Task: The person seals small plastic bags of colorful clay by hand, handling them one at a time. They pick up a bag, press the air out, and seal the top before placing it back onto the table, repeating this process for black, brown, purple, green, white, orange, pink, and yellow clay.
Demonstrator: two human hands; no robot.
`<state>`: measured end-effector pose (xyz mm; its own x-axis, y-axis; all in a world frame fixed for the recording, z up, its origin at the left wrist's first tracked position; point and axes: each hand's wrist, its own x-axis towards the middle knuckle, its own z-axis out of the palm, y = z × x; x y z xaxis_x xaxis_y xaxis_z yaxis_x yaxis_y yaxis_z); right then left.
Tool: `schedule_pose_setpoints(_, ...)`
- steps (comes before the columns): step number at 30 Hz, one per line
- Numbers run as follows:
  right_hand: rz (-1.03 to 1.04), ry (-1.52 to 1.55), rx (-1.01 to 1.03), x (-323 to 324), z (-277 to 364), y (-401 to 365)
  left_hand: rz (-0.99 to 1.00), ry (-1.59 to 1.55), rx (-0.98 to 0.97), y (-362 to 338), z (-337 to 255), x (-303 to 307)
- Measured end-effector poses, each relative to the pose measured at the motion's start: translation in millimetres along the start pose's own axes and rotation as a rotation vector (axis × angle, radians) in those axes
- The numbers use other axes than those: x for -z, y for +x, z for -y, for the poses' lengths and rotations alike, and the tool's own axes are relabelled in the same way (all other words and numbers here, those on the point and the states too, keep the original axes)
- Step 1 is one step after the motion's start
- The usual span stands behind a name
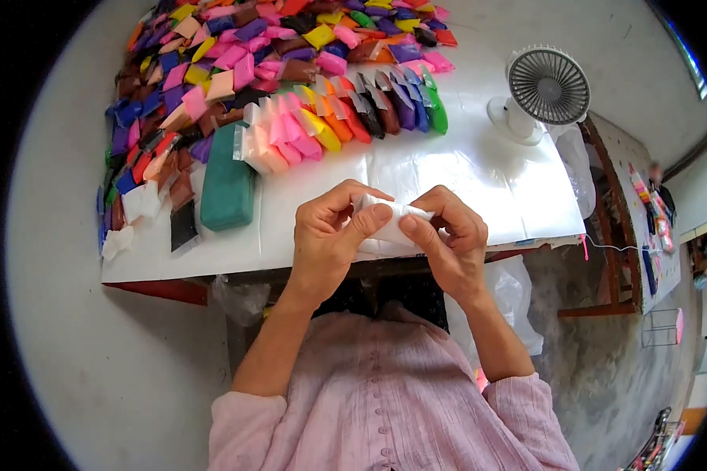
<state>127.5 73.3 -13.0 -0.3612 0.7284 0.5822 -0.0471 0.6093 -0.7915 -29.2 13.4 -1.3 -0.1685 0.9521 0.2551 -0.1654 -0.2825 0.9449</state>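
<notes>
One white packet [393, 221] between two bare hands [391, 228]

A small, soft-looking white packet [394, 228] is stretched between the right hand [326, 235] and the left hand [457, 239], pinched by both. Its surface is plain and slightly creased, its middle bulging between the two thumbs. One pointed corner shows beside the left index finger. Whether it is sealed cannot be told.
</notes>
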Motion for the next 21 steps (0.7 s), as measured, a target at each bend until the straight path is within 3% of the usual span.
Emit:
schedule_pose_setpoints(6,0.088,0.067,-0.144,6.3,0.8,-2.9,-0.028,0.097,-0.074,5.3,4.7,-0.7)
schedule_pose_setpoints(17,-0.050,0.458,-0.398,6.5,9.5,-2.8,-0.079,-0.103,-0.037,-0.4,5.3,-11.3)
schedule_pose_setpoints(21,-0.039,0.511,-0.416,2.8,8.0,-3.7,-0.131,-0.014,-0.074,-2.4,-2.6,-28.2)
